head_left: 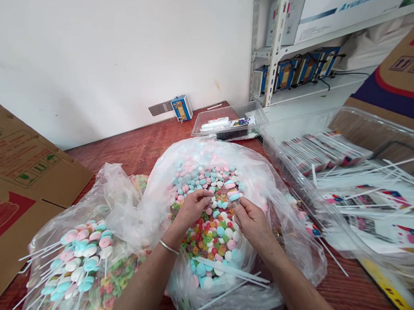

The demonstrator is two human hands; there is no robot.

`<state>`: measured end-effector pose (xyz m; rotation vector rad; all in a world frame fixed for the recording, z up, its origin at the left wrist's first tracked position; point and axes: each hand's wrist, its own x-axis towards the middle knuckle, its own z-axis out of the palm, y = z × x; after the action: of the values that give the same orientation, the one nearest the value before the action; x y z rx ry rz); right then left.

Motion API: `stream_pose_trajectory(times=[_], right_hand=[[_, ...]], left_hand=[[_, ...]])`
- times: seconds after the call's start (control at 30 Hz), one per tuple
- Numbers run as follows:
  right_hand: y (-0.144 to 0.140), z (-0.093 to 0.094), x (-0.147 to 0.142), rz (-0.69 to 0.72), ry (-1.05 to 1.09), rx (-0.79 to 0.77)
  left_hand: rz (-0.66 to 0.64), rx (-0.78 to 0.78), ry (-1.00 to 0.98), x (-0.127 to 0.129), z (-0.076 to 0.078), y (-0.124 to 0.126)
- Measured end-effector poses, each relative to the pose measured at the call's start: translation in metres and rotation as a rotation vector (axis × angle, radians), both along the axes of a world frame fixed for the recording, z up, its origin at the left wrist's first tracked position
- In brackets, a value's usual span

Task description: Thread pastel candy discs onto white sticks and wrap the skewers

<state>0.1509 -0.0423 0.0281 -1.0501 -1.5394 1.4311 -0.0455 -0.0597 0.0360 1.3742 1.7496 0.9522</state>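
Observation:
My left hand [192,211], with a white bangle at its wrist, hovers over a large clear plastic bag [165,157] of loose candies. Its thumb and forefinger are pinched together near a small white candy; what sits between them is too small to make out. On the right, my right hand [254,219] has its fingertips closed at the edge of a short stack of pink and blue candies [233,192]. Below both hands lie colorful ring candies [203,239] and pastel button-shaped candies [205,176]. Several white sticks [230,268] rest across the bag's near side.
Finished-looking candy sticks [78,254] lie on another plastic bag [119,220] at left. A clear bin [296,188] with white sticks and printed cards stands right. Behind are a small clear tray [198,126] and a blue device [182,108]. Cardboard boxes [27,162] flank the wooden table [130,143].

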Motion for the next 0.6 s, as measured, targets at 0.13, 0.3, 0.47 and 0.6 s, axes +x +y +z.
stream_pose_trajectory(times=[0.13, 0.3, 0.47, 0.6], right_hand=[[0.0, 0.002, 0.0, -0.005, -0.014, 0.015], [-0.002, 0.009, -0.001, -0.011, -0.059, 0.054], [-0.003, 0.01, 0.0, -0.018, -0.064, 0.071], [-0.004, 0.011, 0.0, 0.011, -0.071, 0.049]], left_hand=[[-0.101, -0.021, -0.056, 0.013, 0.0, -0.008], [-0.184, 0.054, 0.222, 0.024, -0.004, -0.018], [-0.12, 0.112, 0.443, 0.023, -0.005, -0.021], [-0.109, 0.084, 0.444, 0.019, -0.009, -0.024]])
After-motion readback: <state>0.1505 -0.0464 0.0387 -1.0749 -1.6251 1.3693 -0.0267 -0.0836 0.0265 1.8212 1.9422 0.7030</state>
